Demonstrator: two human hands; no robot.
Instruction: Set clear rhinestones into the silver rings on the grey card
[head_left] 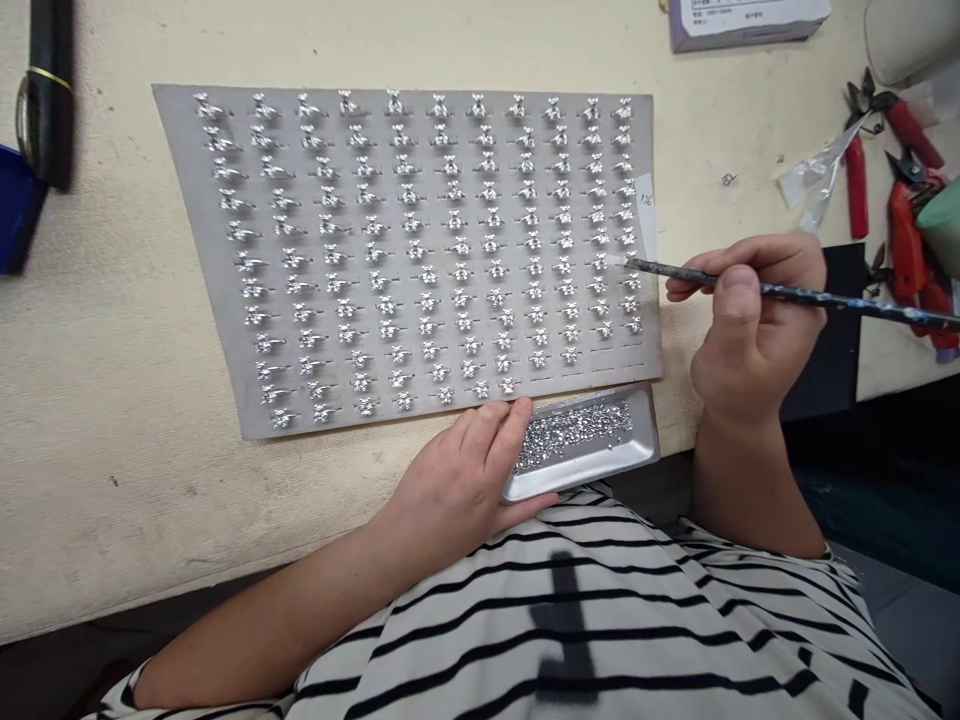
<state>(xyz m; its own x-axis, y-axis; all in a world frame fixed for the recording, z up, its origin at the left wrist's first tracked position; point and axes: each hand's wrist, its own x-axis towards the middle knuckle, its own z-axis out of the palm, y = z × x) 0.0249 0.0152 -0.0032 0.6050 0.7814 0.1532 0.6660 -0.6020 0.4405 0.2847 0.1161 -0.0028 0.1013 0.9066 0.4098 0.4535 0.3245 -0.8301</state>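
As hands point(469, 470) point(757, 320) hold tool point(795, 293), tray point(592, 474), stones point(574, 430) inside

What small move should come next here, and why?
Probably ease the thin dark stick in the right hand slightly left, onto the ring its tip points at: the tip is already beside that ring, while the left hand holds the metal tray of small sparkling stones.

A white label point(646, 212) at the right edge of the gray board point(177, 115) carries handwritten digits that appear to read "126". The box point(742, 32) at the top right of the view bears dark printed characters and lines, too small and blurred to read.
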